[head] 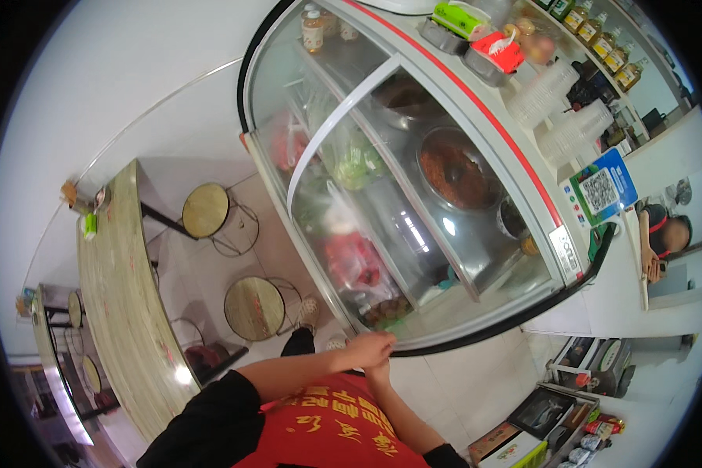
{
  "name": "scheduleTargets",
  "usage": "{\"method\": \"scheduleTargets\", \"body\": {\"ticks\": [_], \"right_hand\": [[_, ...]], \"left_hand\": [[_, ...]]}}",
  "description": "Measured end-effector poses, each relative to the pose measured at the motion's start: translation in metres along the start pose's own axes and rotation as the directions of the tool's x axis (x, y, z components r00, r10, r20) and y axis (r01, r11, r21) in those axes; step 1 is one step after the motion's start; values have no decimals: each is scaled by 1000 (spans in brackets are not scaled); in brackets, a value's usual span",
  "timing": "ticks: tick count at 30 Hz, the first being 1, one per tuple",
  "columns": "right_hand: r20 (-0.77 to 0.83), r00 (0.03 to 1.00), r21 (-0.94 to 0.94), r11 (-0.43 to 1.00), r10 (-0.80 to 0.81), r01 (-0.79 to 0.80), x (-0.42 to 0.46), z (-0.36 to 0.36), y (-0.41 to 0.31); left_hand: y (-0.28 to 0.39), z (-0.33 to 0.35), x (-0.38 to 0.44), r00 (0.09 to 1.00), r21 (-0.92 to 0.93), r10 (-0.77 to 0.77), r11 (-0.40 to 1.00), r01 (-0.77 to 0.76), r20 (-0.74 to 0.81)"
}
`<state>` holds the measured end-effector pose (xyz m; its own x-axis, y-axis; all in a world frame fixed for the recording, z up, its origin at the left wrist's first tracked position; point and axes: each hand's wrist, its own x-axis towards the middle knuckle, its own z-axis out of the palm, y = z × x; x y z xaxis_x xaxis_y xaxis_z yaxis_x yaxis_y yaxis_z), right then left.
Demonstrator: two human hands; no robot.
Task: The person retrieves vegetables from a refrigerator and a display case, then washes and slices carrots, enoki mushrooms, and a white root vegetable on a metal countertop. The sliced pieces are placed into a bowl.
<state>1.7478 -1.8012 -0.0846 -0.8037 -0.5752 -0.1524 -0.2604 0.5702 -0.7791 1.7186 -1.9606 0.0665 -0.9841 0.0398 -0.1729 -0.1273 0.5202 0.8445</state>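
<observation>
Both hands are close together at the near lower corner of a glass-fronted display fridge [439,193]. My left hand [372,348] lies over the other one near the fridge's edge; whether it grips anything is not visible. My right hand [377,370] is partly hidden beneath it. Behind the curved glass sit a metal bowl of reddish-brown food [457,169], a bagged green vegetable [354,164], a bag of red items [354,260] and lidded jars [313,32]. A red apron [339,424] with yellow writing covers my front.
Round stools [254,308] and a long wooden table [120,281] stand at left. Stacked plastic cups [541,93], tissue packs [497,51] and a printed code sign [601,187] are on the counter. Another person [667,234] is at far right. Boxes [494,441] sit lower right.
</observation>
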Motion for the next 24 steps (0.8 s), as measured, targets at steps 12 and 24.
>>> {"method": "scheduleTargets", "body": {"ticks": [12, 24], "right_hand": [[41, 841, 670, 610, 540, -424, -5, -27, -108], [-82, 859, 551, 741, 506, -384, -10, -17, -90]], "left_hand": [[-42, -19, 29, 907, -51, 136, 991, -126, 398], [-21, -9, 38, 903, 139, 380, 902, -410, 200]]}}
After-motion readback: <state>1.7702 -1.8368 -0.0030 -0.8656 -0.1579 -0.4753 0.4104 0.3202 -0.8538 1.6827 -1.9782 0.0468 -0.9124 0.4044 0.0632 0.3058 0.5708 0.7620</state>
